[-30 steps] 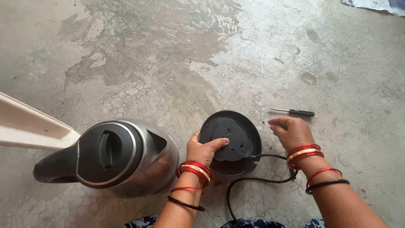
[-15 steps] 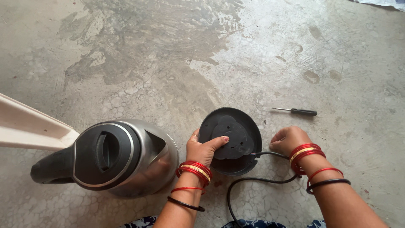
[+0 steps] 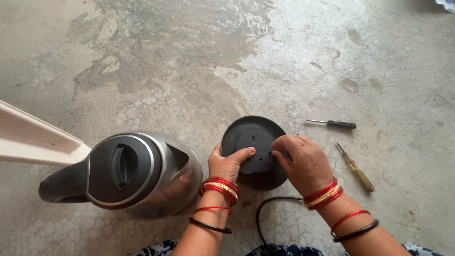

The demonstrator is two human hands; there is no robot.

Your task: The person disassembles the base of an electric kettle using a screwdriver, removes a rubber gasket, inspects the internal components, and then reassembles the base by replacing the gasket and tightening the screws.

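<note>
The round black kettle base [image 3: 254, 151] is held on the concrete floor [image 3: 189, 61], gripped by left hand [image 3: 228, 164] and right hand [image 3: 303, 159] fingers. A steel kettle [image 3: 137, 173] stands left; two screwdrivers [image 3: 334, 124] lie right.

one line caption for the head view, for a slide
Both hands, left and right, hold a black kettle base on a concrete floor, kettle left, two screwdrivers right.

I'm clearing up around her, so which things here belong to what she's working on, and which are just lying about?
In hand: kettle base, held by left hand and right hand; its cord.

Lying about: steel kettle, black screwdriver, yellow screwdriver, cream plastic piece.
</note>
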